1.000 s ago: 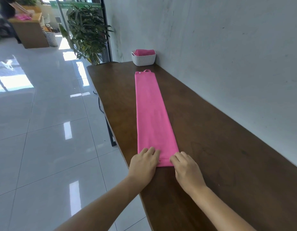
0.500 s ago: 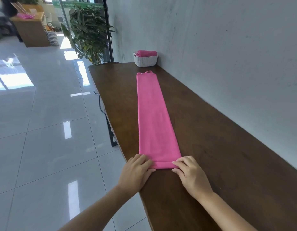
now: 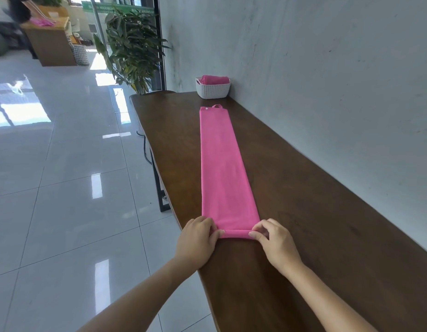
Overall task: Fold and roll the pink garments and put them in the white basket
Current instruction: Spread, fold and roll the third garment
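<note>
A pink garment [image 3: 222,168], folded into a long narrow strip, lies lengthwise on the dark wooden table [image 3: 315,212]. Its near end is turned over into a small first roll. My left hand [image 3: 198,240] pinches the roll's left corner and my right hand [image 3: 272,240] pinches its right corner. The strip's far end has a small loop and a white snap. Beyond it, against the wall, stands the white basket [image 3: 213,90] with a rolled pink garment [image 3: 214,79] inside.
A grey wall runs along the table's right side. The table's left edge drops to a glossy tiled floor. A potted plant [image 3: 133,49] stands past the far left corner. Far back, a wooden counter [image 3: 49,44] holds more pink cloth, with a person beside it.
Both hands went from lying on the strip's near end to pinching its corners, and that end has been turned over into a small roll.
</note>
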